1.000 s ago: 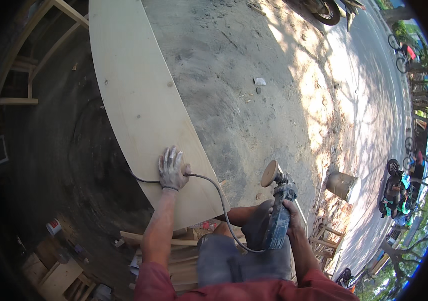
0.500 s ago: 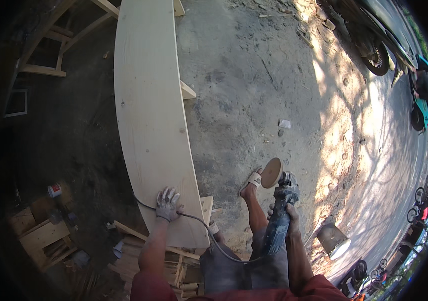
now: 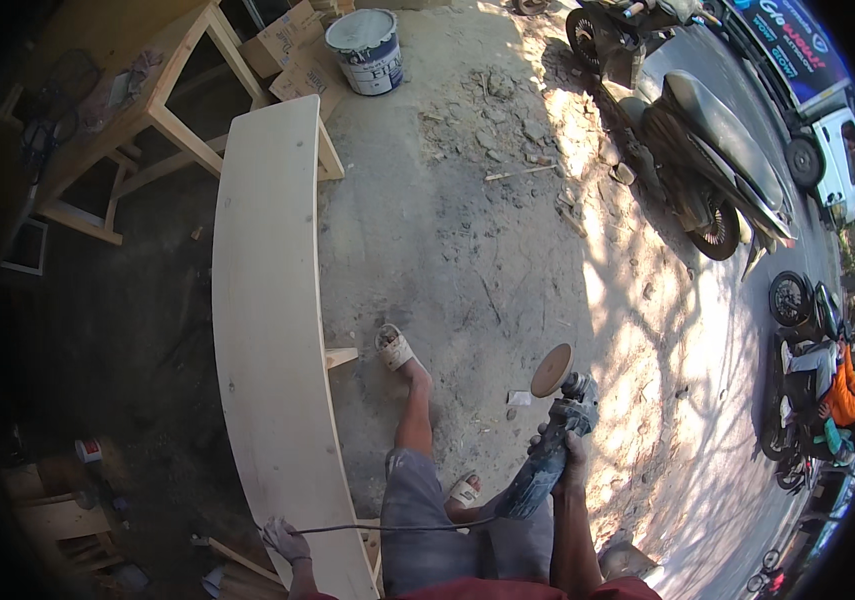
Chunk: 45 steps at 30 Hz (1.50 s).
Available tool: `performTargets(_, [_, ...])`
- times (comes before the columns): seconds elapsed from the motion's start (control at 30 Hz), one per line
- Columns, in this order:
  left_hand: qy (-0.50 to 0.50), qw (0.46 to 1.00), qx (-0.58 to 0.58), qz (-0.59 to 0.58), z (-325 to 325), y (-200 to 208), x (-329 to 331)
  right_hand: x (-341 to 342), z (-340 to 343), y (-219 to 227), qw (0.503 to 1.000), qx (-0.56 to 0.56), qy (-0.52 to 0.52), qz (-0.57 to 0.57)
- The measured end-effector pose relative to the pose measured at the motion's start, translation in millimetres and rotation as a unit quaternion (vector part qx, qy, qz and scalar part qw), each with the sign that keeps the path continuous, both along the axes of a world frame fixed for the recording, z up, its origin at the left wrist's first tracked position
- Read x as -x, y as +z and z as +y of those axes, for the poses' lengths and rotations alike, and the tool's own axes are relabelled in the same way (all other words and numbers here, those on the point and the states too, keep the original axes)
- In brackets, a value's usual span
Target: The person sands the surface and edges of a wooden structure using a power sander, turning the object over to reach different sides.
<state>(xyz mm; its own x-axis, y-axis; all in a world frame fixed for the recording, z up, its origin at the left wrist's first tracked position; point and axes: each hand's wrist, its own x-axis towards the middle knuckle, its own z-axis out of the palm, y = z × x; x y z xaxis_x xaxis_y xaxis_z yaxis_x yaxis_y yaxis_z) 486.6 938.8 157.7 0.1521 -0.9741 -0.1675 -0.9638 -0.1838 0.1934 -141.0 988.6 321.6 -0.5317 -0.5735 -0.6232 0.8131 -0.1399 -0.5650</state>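
My right hand [image 3: 574, 458] is wrapped round the body of a dark angle grinder [image 3: 537, 478], held up off the ground to the right of my legs. A round brown sanding disc [image 3: 551, 371] sits at its head, touching nothing. From the grinder's rear a black power cord [image 3: 387, 527] runs left across a long pale wooden board [image 3: 272, 300]. My left hand [image 3: 285, 540], dusty white, is closed around the cord at the board's left edge, near its close end. The board lies flat on wooden supports, one brace [image 3: 340, 357] jutting out on the right.
Wooden frames [image 3: 162, 110] stand far left, with cardboard boxes [image 3: 292, 50] and a paint bucket [image 3: 364, 55] past the board's far end. Timber offcuts [image 3: 62, 520] lie lower left. A parked motorbike [image 3: 712, 150] is far right; riders and a truck [image 3: 842, 160] are on the road.
I have stepped forward along the board, the grinder coming with me. My left hand has slid from the board's top to its left edge, and the cord is drawn straighter.
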Motion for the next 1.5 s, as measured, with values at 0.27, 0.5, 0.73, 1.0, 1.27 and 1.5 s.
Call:
performTargets(0.27, [0.218, 0.952, 0.206, 0.065, -333, -12, 185, 92, -216, -9, 0.995, -0.026, 0.084, -0.051])
performTargets(0.5, [0.068, 0.943, 0.293, 0.146, -641, 13, 343, 112, -438, -31, 0.987, -0.015, 0.1, -0.128])
performTargets(0.73, [-0.111, 0.929, 0.331, 0.121, -844, -36, 449, 159, -628, -56, 0.971, -0.041, 0.177, -0.157])
performTargets(1.0, [-0.152, 0.945, 0.232, 0.172, -877, -94, 483, 206, -794, -141, 0.935, -0.087, 0.282, -0.195])
performTargets(1.27, [-0.152, 0.947, 0.147, 0.241, -892, -76, 475, 210, -858, -169, 0.92, -0.121, 0.307, -0.213])
performTargets(1.5, [-0.147, 0.943, 0.093, 0.285, -906, -43, 406, 197, -879, -154, 0.918, -0.169, 0.303, -0.19])
